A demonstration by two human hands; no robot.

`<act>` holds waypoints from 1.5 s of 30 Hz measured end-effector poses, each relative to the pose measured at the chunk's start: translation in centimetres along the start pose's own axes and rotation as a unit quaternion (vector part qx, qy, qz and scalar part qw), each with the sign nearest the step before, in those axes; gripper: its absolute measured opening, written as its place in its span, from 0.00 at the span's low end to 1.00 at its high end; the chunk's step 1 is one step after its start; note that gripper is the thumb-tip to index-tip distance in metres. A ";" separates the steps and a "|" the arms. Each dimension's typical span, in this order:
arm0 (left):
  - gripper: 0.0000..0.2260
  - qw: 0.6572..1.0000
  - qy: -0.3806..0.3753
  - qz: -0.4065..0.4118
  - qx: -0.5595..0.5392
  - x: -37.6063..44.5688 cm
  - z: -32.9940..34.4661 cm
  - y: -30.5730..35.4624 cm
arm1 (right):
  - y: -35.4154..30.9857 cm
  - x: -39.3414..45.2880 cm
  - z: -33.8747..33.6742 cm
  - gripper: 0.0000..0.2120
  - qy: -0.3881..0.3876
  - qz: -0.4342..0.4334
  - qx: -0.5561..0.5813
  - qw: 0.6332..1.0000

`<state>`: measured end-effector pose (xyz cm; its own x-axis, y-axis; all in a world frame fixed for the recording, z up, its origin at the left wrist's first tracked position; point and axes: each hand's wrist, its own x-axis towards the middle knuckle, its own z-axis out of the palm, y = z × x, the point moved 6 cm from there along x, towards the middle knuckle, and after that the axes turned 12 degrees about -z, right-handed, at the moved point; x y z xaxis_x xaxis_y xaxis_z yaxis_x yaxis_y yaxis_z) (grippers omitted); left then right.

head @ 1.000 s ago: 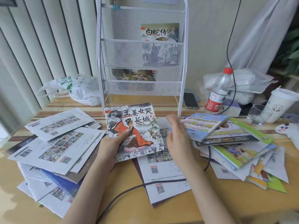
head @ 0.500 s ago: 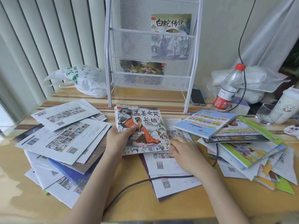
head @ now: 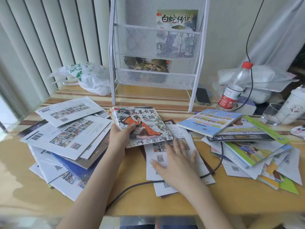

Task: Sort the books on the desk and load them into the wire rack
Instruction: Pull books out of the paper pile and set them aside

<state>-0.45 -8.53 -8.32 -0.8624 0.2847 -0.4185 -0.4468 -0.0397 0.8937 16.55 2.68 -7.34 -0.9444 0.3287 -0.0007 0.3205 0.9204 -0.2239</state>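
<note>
My left hand [head: 121, 135] grips a thin stack of picture books [head: 143, 124] by its left edge; the top cover shows a figure in an orange robe. My right hand [head: 177, 158] lies flat with spread fingers on white booklets [head: 153, 164] in the middle of the desk. The white wire rack [head: 156, 50] stands at the back and holds one book [head: 177, 19] in its upper pocket and another [head: 146, 64] lower down. Loose piles of books lie left [head: 66, 138] and right [head: 244, 138].
A black cable [head: 132, 187] runs across the desk under my right wrist. A plastic bag [head: 89, 78] sits left of the rack. A phone [head: 202, 96], water bottle [head: 234, 88], glass [head: 271, 114] and paper cup [head: 292, 106] stand at the right.
My right hand has come down from beside the stack and spread flat on the middle booklets. The left hand keeps its hold on the stack.
</note>
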 end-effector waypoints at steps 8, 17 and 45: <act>0.18 0.998 0.008 -0.020 -0.062 0.5 -0.2 -0.4 | -2.2 1.6 1.3 0.45 -0.073 0.054 0.012 0.996; 0.19 0.991 -0.004 -0.053 -0.123 0.5 -0.3 -0.3 | -1.0 1.5 0.3 0.32 -0.112 0.028 0.021 0.993; 0.14 0.998 0.013 0.059 0.022 -1.1 0.5 1.3 | -5.3 1.0 -6.5 0.16 -0.099 -0.034 -0.172 0.979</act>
<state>0.06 -8.43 -6.65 -0.9147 0.2549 -0.3136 -0.3314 -0.0288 0.9431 14.35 -0.45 0.15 -0.9492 0.2473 -0.1945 0.2291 0.9670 0.1113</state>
